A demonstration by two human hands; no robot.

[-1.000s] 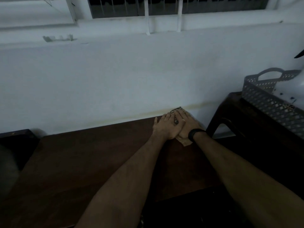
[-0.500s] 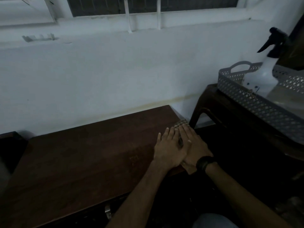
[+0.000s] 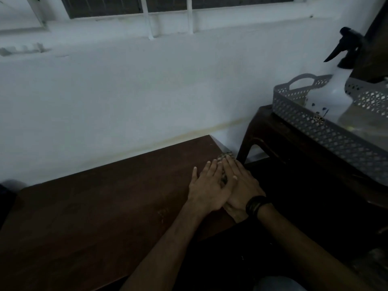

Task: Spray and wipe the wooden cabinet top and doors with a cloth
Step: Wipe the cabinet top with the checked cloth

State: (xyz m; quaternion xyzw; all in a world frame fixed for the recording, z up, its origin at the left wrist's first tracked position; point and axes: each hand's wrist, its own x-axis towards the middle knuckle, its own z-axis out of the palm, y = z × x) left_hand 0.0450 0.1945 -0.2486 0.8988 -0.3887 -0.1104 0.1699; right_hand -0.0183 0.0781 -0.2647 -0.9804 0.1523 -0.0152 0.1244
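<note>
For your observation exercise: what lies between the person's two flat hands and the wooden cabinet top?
In the head view, a cloth lies between them: the left hand and right hand press it onto the cabinet top.

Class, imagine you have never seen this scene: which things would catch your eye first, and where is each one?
First, the two hands pressed flat side by side, left hand partly over right hand, on a cloth at the right edge of the dark wooden cabinet top. Next, the spray bottle with its black trigger, standing in a grey perforated basket on the side table at right.
</note>
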